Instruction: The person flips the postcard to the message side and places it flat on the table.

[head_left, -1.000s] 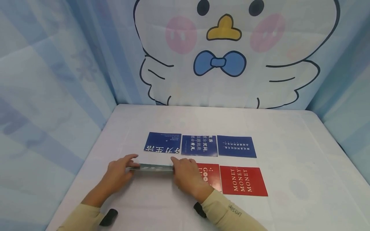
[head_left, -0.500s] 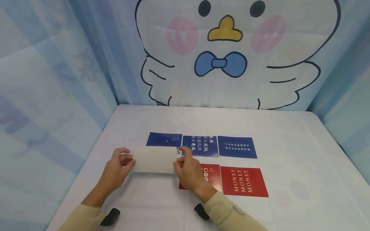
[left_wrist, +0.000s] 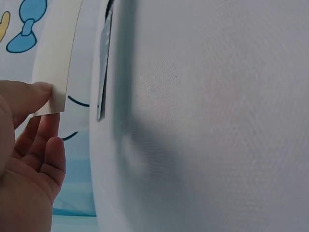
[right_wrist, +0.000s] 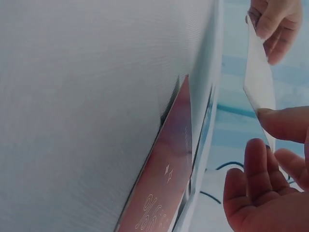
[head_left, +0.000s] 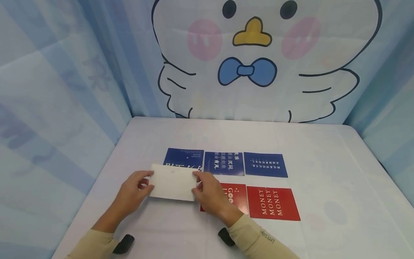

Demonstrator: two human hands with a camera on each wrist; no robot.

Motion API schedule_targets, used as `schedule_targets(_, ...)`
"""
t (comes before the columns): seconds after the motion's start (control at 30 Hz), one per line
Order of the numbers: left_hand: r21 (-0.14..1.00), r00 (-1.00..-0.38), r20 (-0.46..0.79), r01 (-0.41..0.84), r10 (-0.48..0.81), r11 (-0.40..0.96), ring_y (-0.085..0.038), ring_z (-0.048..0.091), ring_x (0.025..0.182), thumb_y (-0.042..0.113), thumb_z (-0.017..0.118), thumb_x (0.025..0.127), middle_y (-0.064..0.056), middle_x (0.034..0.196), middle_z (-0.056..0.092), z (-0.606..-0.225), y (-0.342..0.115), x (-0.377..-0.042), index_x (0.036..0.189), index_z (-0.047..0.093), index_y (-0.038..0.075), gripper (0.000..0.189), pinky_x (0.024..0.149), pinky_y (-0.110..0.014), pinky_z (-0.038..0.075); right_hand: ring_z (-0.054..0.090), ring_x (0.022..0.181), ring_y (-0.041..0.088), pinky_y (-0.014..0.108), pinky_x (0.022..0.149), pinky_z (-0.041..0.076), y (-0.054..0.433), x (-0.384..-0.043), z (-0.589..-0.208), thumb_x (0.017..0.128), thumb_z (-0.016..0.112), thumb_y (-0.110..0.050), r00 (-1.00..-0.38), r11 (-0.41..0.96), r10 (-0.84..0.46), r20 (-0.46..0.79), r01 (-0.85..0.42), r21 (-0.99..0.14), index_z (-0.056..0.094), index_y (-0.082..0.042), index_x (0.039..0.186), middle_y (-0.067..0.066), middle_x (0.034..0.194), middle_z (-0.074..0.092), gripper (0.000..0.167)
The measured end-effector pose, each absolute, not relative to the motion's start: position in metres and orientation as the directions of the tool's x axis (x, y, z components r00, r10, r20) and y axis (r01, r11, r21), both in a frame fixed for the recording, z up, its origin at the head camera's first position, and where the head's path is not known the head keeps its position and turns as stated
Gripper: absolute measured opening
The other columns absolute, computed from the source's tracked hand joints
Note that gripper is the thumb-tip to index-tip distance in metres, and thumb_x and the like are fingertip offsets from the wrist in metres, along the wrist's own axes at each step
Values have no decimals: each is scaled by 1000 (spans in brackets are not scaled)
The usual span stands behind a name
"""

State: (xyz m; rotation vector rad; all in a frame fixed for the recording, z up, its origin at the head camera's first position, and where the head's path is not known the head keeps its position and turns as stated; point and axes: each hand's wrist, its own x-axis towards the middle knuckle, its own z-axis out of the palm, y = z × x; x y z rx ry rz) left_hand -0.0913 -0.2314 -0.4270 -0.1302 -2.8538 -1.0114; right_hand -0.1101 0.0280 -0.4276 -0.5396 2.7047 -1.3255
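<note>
A cream-white card (head_left: 173, 182), its plain side toward me, is held up over the left part of the table. My left hand (head_left: 133, 190) pinches its left edge between thumb and fingers; in the left wrist view the thumb lies on the card's (left_wrist: 57, 63) near face. My right hand (head_left: 211, 194) pinches the right edge the same way. In the right wrist view the card (right_wrist: 260, 77) spans between both hands, off the table. Behind it, a blue card (head_left: 185, 156) is partly covered. A red card (head_left: 236, 198) lies partly hidden under my right hand.
Two more blue cards, a middle one (head_left: 223, 163) and a right one (head_left: 265, 164), continue the back row. A red "MONEY" card (head_left: 273, 203) lies flat at the right of the front row. The white table (head_left: 339, 172) meets a cartoon-printed curtain (head_left: 245, 100) at its far edge.
The card was first seen nearly edge-on, low between the hands. It tipped up to show its pale plain face, then came slightly lower and nearer. Both hands kept their grip; the laid cards stayed put.
</note>
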Motion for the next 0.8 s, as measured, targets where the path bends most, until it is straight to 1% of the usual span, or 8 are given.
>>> schedule_targets(0.13,598,-997,53,70,48,799,-27,61,97,4,74,89,-17,120,61,-428,-233,-89,131,60,-2,45,85,-43,56,59,94,20,33,82,53,27,-111,-428,89,70,-4,-922,595,-384,48,-286,-751,57,3,135,6,105,58,48)
schedule_targets(0.3,594,-997,-11,52,72,803,-25,61,93,0,75,86,-16,115,62,-430,-235,-89,127,61,-4,43,82,-42,55,57,88,17,31,78,52,27,-110,-430,90,73,-12,-904,706,-427,7,-338,-622,58,-2,135,3,102,60,49)
schedule_targets(0.4,598,-996,-47,29,72,801,-23,60,90,-1,74,85,-14,110,62,-433,-234,-89,126,61,-5,43,81,-41,54,55,85,16,31,75,51,26,-110,-431,89,74,-14,-898,741,-439,6,-366,-563,60,-4,133,3,98,61,47)
schedule_targets(0.5,596,-995,-71,9,64,803,-23,58,89,-2,75,85,-12,106,61,-436,-234,-90,125,61,-5,43,80,-40,53,57,87,17,34,78,52,24,-110,-433,88,75,-14,-900,754,-435,4,-366,-545,61,-4,131,4,99,63,46)
schedule_targets(0.6,587,-995,-82,4,64,810,-23,57,88,-2,75,85,-11,103,60,-438,-234,-92,125,60,-6,43,80,-40,53,60,91,19,37,82,52,22,-110,-435,88,76,-15,-904,770,-427,-6,-360,-527,62,-5,130,7,104,65,46)
schedule_targets(0.67,579,-994,-86,4,66,815,-23,57,87,-2,74,85,-11,102,60,-438,-233,-93,125,60,-6,43,79,-40,53,61,94,20,38,85,52,21,-111,-436,88,76,-16,-906,777,-423,-12,-356,-520,62,-6,130,8,107,66,46)
schedule_targets(0.8,563,-992,-104,-2,68,827,-22,56,87,-2,74,85,-12,106,61,-438,-232,-95,125,60,-6,43,77,-39,52,63,96,22,39,86,53,21,-111,-437,88,76,-16,-906,785,-422,-13,-359,-506,62,-6,130,9,109,66,45)
